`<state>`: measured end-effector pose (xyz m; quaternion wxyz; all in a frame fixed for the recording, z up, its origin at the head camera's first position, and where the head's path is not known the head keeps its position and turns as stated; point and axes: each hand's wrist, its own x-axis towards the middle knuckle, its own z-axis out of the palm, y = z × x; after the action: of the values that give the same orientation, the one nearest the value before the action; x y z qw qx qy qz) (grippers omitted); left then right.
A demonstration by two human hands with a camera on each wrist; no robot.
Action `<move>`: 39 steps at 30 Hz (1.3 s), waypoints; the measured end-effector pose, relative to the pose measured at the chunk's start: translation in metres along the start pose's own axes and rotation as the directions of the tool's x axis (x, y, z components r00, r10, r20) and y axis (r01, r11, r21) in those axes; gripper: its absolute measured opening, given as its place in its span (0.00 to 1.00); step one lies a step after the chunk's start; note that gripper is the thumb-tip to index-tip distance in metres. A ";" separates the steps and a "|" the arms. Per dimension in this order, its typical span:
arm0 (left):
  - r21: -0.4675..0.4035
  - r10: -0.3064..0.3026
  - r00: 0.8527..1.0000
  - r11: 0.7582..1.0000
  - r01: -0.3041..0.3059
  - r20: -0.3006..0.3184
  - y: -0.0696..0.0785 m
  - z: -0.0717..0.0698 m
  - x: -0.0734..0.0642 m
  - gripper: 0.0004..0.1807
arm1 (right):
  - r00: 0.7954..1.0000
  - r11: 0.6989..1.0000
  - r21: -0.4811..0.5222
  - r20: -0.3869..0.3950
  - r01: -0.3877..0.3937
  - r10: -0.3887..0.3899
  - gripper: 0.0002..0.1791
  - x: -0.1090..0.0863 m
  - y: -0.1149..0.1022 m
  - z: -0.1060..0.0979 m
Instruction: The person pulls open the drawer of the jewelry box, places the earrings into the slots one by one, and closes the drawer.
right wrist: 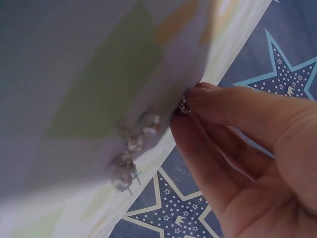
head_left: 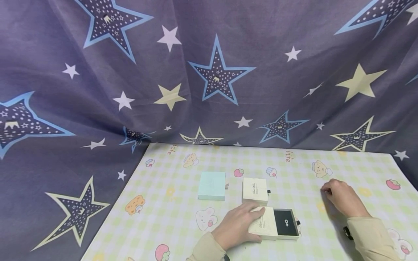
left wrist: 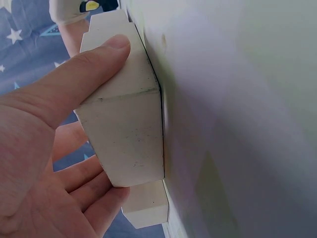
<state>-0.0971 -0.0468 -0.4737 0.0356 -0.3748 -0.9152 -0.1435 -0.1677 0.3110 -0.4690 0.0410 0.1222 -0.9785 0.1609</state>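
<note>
My left hand (head_left: pixel 237 224) grips a cream jewelry box (head_left: pixel 266 226) by its left end, thumb on the near side and fingers across the far side. Its dark-lined drawer (head_left: pixel 281 224) is pulled out to the right, with a small silvery piece of jewelry (head_left: pixel 286 222) on the lining. Off to the right, my right hand (head_left: pixel 341 197) is low over the tablecloth. In the right wrist view its thumb and forefinger pinch a small sparkling earring (right wrist: pixel 184 105), mostly hidden by the fingertips. Several shiny earrings (right wrist: pixel 124 173) with thin posts lie close by on the cloth.
A second cream box (head_left: pixel 254 190), closed, stands just behind the opened one. Left of it is a closed mint-green box (head_left: pixel 211 185) with a ribbon tab. A checked tablecloth (head_left: pixel 147 232) covers the table, and a purple star-patterned curtain (head_left: pixel 202 116) hangs behind it.
</note>
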 end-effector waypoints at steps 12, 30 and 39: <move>-0.008 -0.002 1.000 1.000 0.002 0.003 -0.001 0.001 0.000 0.47 | 1.000 1.000 -0.002 -0.001 -0.003 0.003 0.08 0.000 -0.001 0.000; -0.014 -0.020 1.000 1.000 0.020 0.011 0.000 0.001 0.001 0.47 | 0.987 0.997 -0.026 -0.139 0.077 -0.080 0.05 -0.007 -0.011 -0.001; -0.008 -0.010 1.000 1.000 0.010 0.000 0.001 -0.001 0.000 0.47 | 0.987 0.997 0.003 -0.141 0.082 -0.081 0.05 -0.009 -0.018 -0.006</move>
<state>-0.0967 -0.0461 -0.4724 0.0333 -0.3704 -0.9165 -0.1476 -0.1543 0.2979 -0.4591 0.1160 0.1507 -0.9666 0.1718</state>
